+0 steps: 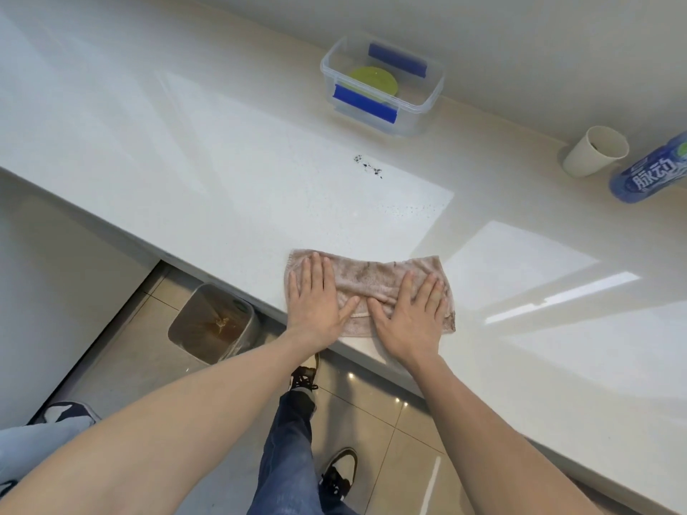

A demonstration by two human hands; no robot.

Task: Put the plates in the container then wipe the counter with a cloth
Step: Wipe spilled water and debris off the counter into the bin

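A beige, stained cloth (371, 276) lies flat near the front edge of the white counter (186, 161). My left hand (316, 302) presses flat on the cloth's left part, my right hand (412, 314) flat on its right part, fingers spread. A clear plastic container (420, 109) with blue clips stands at the back of the counter, with a yellow-green plate (373, 79) inside. Dark crumbs (368, 167) lie on the counter between the cloth and the container, and fine specks (409, 210) are scattered to their right.
A paper cup (594, 152) and a blue drink bottle (650, 172) stand at the back right by the wall. A lined waste bin (213, 325) stands on the floor below the counter edge. Another person's leg and shoe (63, 412) are at the lower left.
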